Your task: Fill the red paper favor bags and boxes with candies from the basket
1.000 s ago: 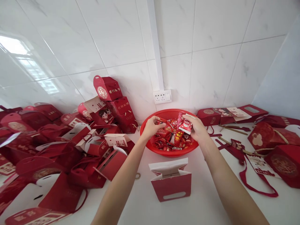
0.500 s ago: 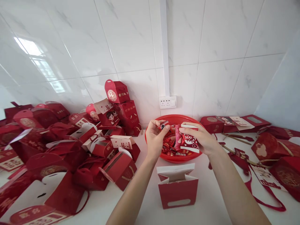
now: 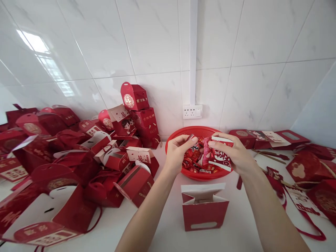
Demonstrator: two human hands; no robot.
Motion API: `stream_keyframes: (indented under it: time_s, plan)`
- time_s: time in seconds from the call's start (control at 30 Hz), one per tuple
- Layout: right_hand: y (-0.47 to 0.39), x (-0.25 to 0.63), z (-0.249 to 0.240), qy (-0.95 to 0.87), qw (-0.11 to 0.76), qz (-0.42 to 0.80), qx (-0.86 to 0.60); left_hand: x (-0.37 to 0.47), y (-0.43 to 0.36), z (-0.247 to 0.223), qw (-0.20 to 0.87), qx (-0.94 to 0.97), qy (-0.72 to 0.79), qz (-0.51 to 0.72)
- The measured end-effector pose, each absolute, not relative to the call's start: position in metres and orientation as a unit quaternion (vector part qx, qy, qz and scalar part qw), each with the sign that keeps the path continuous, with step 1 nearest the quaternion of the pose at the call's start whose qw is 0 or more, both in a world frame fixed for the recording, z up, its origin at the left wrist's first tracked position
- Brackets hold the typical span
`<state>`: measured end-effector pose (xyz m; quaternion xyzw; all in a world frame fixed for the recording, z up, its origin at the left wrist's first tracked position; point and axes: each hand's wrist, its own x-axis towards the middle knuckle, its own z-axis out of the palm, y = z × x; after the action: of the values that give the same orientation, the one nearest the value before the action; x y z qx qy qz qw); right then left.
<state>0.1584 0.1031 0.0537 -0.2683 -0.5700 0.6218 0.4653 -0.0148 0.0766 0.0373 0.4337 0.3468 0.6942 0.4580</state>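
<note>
Both hands are above a red plastic basket (image 3: pixel 203 176) filled with wrapped candies (image 3: pixel 195 157). Between thumb and fingers, my left hand (image 3: pixel 178 151) pinches a small wrapped candy (image 3: pixel 191 137), mostly covered by the fingers. My right hand (image 3: pixel 237 152) is closed on a red candy packet (image 3: pixel 220 154) with white ends and a printed character. A pink wrapped candy (image 3: pixel 207 151) shows against the packet's left side, apparently in the same grip. In front of the basket, between my forearms, a red paper gift box (image 3: pixel 205 214) stands upright with its top open.
A large heap of red gift boxes (image 3: pixel 65 154) covers the left side, with stacked boxes (image 3: pixel 145 127) against the tiled wall. More boxes (image 3: pixel 243 138) and bags (image 3: pixel 306 169) lie on the right. A power socket (image 3: pixel 192 112) is above the basket.
The view has shifted a little, so the scene sits farther right. Both hands stay over the basket with their candies, and the right-hand packet has turned slightly.
</note>
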Motion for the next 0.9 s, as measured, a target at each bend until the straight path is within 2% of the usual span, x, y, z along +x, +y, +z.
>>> stream_keyframes:
  time_s: [0.1, 0.43, 0.77, 0.9]
  plan:
    - [0.103, 0.159, 0.054, -0.568, 0.458, 0.636, -0.252, -0.014, 0.077, 0.037, 0.493, 0.396, 0.342, 0.695]
    - [0.1, 0.161, 0.058, -0.514, 0.459, 0.66, -0.3, -0.024, 0.076, 0.038, 0.391, 0.471, 0.35, 0.71]
    - [0.1, 0.164, 0.061, -0.503, 0.481, 0.677, -0.239, -0.027, 0.076, 0.044, 0.393, 0.463, 0.364, 0.705]
    - [0.101, 0.167, 0.06, -0.521, 0.452, 0.677, -0.255, -0.028, 0.076, 0.042, 0.349, 0.498, 0.368, 0.704]
